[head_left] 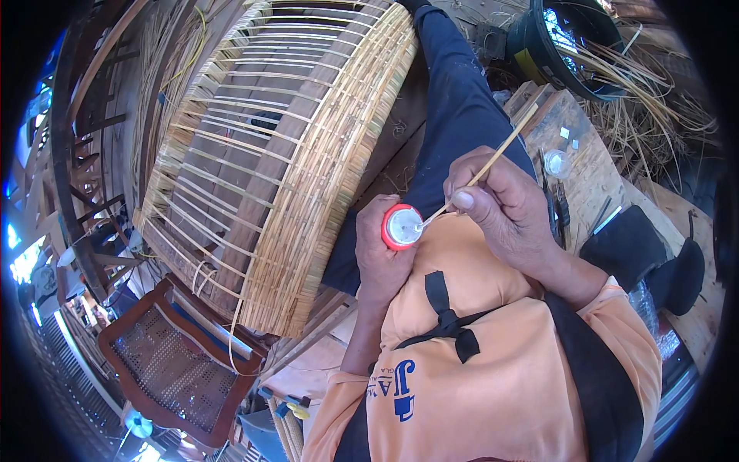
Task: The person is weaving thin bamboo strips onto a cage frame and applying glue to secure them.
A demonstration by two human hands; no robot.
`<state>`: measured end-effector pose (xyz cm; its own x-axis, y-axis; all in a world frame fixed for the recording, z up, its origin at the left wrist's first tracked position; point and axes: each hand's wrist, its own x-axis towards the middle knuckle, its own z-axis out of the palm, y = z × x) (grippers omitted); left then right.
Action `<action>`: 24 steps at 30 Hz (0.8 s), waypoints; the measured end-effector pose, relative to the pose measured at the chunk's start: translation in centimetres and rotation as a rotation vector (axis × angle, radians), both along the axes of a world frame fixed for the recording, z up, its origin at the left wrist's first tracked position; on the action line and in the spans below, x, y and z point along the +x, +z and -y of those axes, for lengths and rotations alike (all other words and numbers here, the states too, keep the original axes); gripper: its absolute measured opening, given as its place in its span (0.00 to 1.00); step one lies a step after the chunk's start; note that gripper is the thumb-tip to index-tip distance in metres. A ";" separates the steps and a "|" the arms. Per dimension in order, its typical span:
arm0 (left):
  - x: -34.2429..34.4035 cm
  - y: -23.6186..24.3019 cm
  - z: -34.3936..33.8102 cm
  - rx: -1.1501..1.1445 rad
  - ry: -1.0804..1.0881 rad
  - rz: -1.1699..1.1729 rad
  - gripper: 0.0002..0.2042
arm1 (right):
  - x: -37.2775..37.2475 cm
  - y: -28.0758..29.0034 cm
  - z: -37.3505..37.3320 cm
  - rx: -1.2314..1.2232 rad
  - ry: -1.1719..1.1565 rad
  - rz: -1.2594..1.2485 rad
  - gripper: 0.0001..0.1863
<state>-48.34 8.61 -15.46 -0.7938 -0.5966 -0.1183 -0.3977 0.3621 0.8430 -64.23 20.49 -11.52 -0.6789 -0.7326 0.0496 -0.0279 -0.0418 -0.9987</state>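
My left hand (376, 246) is wrapped round a small round container (403, 227) with a red rim and a whitish inside, its mouth facing up. In my right hand (512, 212) a thin cane strip (514, 137) is pinched between thumb and fingers. The strip slants down to the left, and its lower tip reaches the mouth of the container. Whether the tip touches what is inside, I cannot tell. Left of both hands lies a long wooden frame wrapped with woven cane (323, 181), with strands stretched across its gap.
A wooden board (589, 142) at the right bears a small clear jar (556, 163). Beyond it stands a dark bucket (539, 58) with long cane strips sticking out. A brown chair panel with cane mesh (181, 362) lies at the lower left. My leg stretches out beside the woven frame.
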 end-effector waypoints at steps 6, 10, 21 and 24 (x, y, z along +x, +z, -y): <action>0.1 -0.3 0.1 -0.017 0.009 -0.012 0.26 | 0.1 0.1 -0.2 -0.003 0.122 0.136 0.04; 0.1 -0.3 0.2 -0.097 -0.037 -0.032 0.26 | 0.0 0.0 -0.2 -0.044 0.143 0.197 0.04; -0.1 -0.1 0.3 -0.113 -0.044 -0.007 0.24 | 0.2 -0.6 0.6 -0.022 0.108 -0.158 0.03; -0.2 0.0 0.2 -0.134 -0.061 -0.010 0.24 | 0.2 -1.0 0.5 -0.052 0.138 -0.292 0.06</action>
